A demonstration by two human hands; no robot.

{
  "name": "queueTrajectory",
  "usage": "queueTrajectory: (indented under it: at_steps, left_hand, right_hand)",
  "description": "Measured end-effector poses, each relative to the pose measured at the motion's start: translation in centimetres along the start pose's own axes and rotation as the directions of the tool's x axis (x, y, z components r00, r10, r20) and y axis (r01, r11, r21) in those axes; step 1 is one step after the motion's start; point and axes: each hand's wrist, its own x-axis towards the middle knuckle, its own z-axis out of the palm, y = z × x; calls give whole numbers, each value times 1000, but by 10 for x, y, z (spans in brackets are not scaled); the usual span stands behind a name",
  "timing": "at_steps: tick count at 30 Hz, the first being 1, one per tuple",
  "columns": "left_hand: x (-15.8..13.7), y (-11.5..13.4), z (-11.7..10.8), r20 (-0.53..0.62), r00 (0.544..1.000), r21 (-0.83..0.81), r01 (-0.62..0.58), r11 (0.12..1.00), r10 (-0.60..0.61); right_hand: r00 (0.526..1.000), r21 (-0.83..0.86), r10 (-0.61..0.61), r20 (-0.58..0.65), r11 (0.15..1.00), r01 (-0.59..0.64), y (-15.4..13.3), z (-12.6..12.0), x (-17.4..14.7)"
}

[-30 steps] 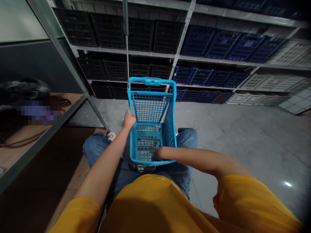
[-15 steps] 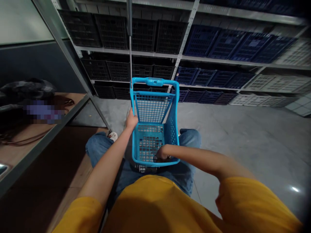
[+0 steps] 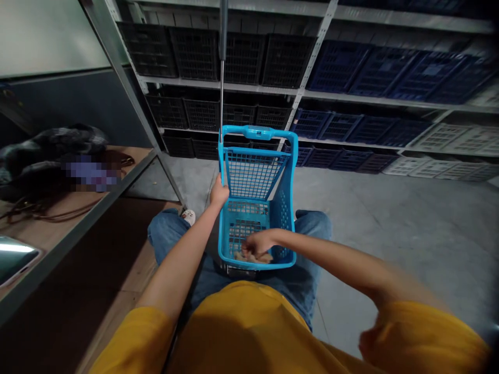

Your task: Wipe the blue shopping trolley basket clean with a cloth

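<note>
A blue plastic shopping basket (image 3: 290,197) with mesh walls stands between my knees, its long metal pull handle (image 3: 222,78) drawn out at the far left corner. My left hand (image 3: 219,191) is closed around the basket's left rim. Inside the basket, near the end closest to me, my right hand (image 3: 260,241) reaches down with its fingers curled on a light tan cloth (image 3: 255,257). The cloth lies bunched against the near inner wall, and part of it is hidden under the hand.
Racks ahead hold black crates (image 3: 195,54), blue crates (image 3: 337,65) and pale crates (image 3: 440,136). To the left, a wooden bench (image 3: 144,153) with a metal frame bears a dark plaid garment (image 3: 58,143), a brown strap and a tablet-like device (image 3: 17,259). Grey floor (image 3: 351,208) lies to the right.
My right hand has risen a little inside the basket, and the tan cloth now shows under it. My left hand keeps its hold on the rim. The whole view has shifted slightly.
</note>
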Motion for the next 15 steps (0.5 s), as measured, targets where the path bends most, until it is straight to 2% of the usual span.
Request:
queueTrajectory:
  at_steps: [2, 4, 6, 8, 9, 11, 12, 13, 15]
  left_hand:
    - [-1, 0, 1, -11, 1000, -16, -13, 1000, 13]
    - [-2, 1, 2, -12, 1000, -24, -21, 999, 21]
    - [-3, 2, 2, -8, 1000, -29, -12, 999, 12]
    - [-5, 3, 1, -8, 1000, -33, -3, 999, 3]
    - [-5, 4, 0, -9, 1000, -35, -4, 999, 4]
    - [-7, 4, -1, -13, 1000, -36, -18, 999, 17]
    - [-7, 4, -1, -12, 1000, -36, -22, 999, 21]
    - [-7, 4, -1, -10, 1000, -34, -24, 999, 23]
    - [-6, 4, 0, -3, 1000, -15, -16, 1000, 16]
  right_hand:
    - [982, -133, 143, 121, 983, -126, 16, 2, -26]
    - [954, -264, 261, 147, 940, -217, 20, 1, -40]
    - [978, -293, 201, 59, 940, -176, 9, 1, -34]
    - [992, -198, 20, -126, 979, -45, -12, 3, -15]
    - [968, -134, -57, -243, 991, 25, -22, 4, -5]
    - [897, -40, -128, -423, 992, 123, -37, 9, 9]
    - [882, -27, -140, -451, 989, 143, -39, 11, 9]
    - [891, -38, -144, -430, 989, 141, -37, 13, 5]
    - [959, -112, -86, -271, 992, 58, -21, 14, -17]
